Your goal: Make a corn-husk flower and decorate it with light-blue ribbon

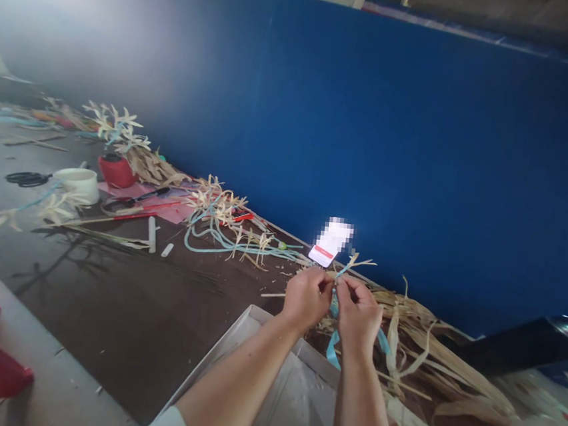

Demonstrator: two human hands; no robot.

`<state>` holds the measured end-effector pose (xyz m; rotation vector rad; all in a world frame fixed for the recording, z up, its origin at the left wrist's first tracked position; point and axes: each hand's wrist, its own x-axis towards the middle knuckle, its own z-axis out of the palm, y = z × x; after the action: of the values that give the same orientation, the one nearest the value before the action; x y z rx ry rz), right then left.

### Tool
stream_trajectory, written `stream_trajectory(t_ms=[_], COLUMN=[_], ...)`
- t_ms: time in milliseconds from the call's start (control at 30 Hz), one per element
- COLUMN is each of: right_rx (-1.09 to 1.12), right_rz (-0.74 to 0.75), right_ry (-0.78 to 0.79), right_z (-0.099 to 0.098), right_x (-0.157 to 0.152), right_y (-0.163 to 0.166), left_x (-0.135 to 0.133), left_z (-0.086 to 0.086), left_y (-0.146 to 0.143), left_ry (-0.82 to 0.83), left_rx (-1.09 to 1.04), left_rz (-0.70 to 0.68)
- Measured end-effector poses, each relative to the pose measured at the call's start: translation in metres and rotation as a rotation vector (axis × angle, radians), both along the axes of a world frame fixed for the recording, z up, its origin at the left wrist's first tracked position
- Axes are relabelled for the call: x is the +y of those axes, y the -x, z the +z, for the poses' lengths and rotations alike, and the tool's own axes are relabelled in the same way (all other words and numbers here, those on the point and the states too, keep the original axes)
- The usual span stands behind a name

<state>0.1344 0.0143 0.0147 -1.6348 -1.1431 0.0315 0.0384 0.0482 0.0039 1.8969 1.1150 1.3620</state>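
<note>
My left hand and my right hand meet over the table edge, both closed in a pinch. Between the fingertips they grip a small straw flower with pale petals sticking up and right. A light blue ribbon hangs down from the pinch between my wrists. Dry husk strips lie just behind and right of the hands.
A blue wall panel runs along the back of the dark table. Finished straw flowers on blue cord, a red pot, a white cup, black scissors and a white tray lie about.
</note>
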Motion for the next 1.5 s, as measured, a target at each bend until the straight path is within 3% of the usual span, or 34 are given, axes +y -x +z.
stream_trajectory(t_ms=[233, 567, 767, 867, 933, 1033, 1133, 1233, 1333, 1433, 1500], right_rx=[-0.123, 0.029, 0.03, 0.078, 0.223, 0.585, 0.823, 0.869, 0.885, 0.913, 0.938], right_rz=[-0.005, 0.039, 0.024, 0.012, 0.029, 0.155, 0.28, 0.326, 0.439, 0.558, 0.563], right_ry=[-0.001, 0.036, 0.073, 0.084, 0.068, -0.013, -0.059, -0.042, 0.004, 0.036, 0.028], right_z=[-0.003, 0.0, 0.0, 0.001, 0.002, 0.003, 0.005, 0.007, 0.009, 0.01, 0.01], right_x=[0.0, 0.001, 0.002, 0.0, -0.001, -0.003, -0.004, -0.006, -0.009, -0.011, -0.011], right_y=[0.007, 0.005, -0.003, -0.01, -0.014, -0.018, -0.018, -0.017, -0.015, -0.014, -0.014], left_x=[-0.002, -0.001, -0.002, -0.001, 0.0, 0.003, 0.008, 0.012, 0.013, 0.011, 0.009], left_z=[-0.003, -0.006, -0.006, -0.004, -0.001, 0.002, 0.001, -0.002, -0.003, -0.002, -0.002], left_y=[-0.001, -0.004, -0.006, -0.005, -0.004, -0.001, 0.002, 0.006, 0.009, 0.011, 0.011], left_ry=[-0.08, -0.144, -0.117, -0.074, -0.009, 0.289, 0.633, 0.818, 0.945, 0.982, 0.972], left_rx=[0.05, 0.089, 0.012, -0.097, -0.206, -0.401, -0.611, -0.653, -0.618, -0.667, -0.709], left_rz=[0.078, 0.156, 0.083, -0.061, -0.246, -0.53, -0.645, -0.703, -0.864, -1.019, -1.048])
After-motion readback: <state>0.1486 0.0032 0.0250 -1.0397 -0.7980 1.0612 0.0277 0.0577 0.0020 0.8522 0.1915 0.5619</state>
